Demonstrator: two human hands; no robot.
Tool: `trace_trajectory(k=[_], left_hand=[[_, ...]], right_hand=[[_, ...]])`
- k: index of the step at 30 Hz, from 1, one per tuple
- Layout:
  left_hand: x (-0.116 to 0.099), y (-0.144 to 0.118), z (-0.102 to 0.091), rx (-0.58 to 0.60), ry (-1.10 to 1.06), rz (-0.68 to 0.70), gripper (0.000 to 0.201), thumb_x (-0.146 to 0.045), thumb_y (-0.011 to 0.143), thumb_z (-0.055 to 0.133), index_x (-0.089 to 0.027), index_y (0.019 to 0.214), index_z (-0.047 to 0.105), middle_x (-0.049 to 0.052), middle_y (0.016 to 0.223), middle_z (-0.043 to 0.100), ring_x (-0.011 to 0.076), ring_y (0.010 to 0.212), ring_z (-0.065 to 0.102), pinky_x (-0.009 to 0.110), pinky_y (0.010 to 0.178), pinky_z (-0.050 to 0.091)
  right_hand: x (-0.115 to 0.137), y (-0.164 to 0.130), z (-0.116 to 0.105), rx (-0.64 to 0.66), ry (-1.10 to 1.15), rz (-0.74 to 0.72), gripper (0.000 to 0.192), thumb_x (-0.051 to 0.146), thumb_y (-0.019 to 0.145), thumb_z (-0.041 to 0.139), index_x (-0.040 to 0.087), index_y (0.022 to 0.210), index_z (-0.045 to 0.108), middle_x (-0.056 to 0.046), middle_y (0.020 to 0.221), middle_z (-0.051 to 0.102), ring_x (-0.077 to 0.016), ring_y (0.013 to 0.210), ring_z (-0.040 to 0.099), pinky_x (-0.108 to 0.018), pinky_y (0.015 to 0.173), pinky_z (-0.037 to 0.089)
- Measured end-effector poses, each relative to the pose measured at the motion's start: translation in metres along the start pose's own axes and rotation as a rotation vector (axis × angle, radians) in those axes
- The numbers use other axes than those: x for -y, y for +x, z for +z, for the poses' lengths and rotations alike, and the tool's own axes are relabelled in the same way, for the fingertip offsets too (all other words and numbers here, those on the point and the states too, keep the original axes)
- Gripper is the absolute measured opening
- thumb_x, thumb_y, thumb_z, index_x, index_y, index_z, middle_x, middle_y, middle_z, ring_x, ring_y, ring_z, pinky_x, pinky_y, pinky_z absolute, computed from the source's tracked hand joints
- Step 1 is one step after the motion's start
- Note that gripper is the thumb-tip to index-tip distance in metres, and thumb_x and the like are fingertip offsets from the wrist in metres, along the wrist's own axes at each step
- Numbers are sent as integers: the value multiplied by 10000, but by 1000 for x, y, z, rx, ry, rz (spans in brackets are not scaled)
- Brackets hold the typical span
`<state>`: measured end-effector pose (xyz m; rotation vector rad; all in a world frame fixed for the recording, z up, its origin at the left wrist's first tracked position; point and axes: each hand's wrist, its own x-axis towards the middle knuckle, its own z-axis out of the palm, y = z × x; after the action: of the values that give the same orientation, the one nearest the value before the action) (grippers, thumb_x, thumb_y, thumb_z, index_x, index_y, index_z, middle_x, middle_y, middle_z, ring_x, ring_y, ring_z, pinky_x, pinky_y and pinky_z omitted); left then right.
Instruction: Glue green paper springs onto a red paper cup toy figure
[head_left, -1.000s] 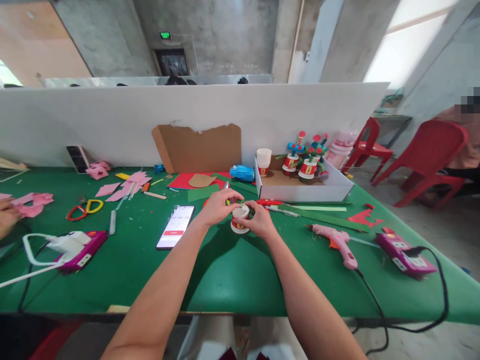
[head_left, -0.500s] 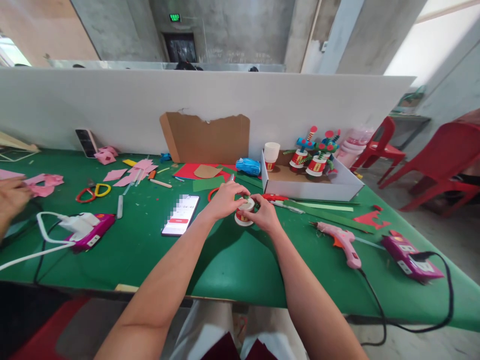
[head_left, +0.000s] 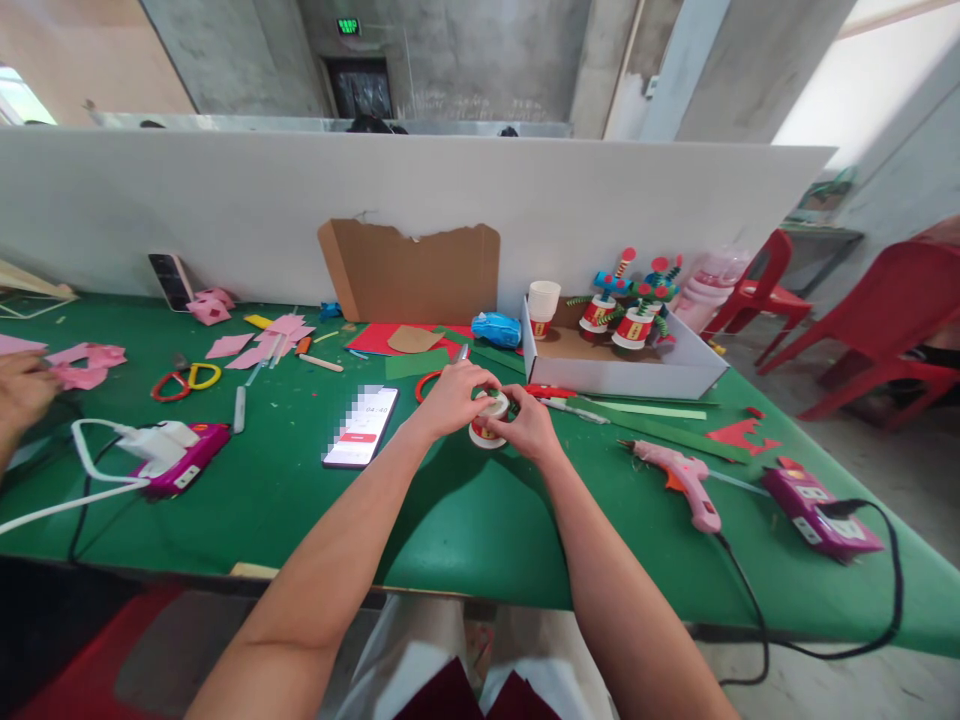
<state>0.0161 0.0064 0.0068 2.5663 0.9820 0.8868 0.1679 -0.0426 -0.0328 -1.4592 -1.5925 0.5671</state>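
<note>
A small red and white paper cup stands upside down on the green table in front of me. My left hand grips it from the left, fingers curled over its top. From the right, my right hand pinches the same cup with thumb and fingers. A bit of dark green shows beside the right fingers; its shape is mostly hidden. Just left of the left hand lies a red loop handle, partly covered. A lit phone lies flat to the left of my forearm.
A white box holds decorated cups. At right lie a pink glue gun and a purple power strip with a cable. Left are scissors, pink paper, another power strip and another person's hand.
Both hands stay on the cup with almost no movement. The view has shifted very slightly.
</note>
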Motion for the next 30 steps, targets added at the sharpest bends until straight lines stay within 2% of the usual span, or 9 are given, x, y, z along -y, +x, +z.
trace_trajectory(k=[7, 30], left_hand=[[1, -1, 0, -9, -7, 10, 163, -113, 759, 601, -211, 855, 689, 11, 859, 718, 192, 857, 591, 344, 809, 461], [1, 0, 2, 63, 12, 8, 168, -120, 757, 592, -198, 863, 697, 32, 874, 724, 205, 884, 597, 357, 830, 467]], right_hand=[[-1, 0, 1, -2, 9, 1, 426, 439, 600, 737, 192, 926, 618, -15, 835, 686, -182, 735, 612, -287, 675, 455], [-3, 0, 1, 5, -6, 6, 446, 446, 613, 741, 193, 960, 621, -19, 852, 688, -196, 768, 625, -300, 702, 463]])
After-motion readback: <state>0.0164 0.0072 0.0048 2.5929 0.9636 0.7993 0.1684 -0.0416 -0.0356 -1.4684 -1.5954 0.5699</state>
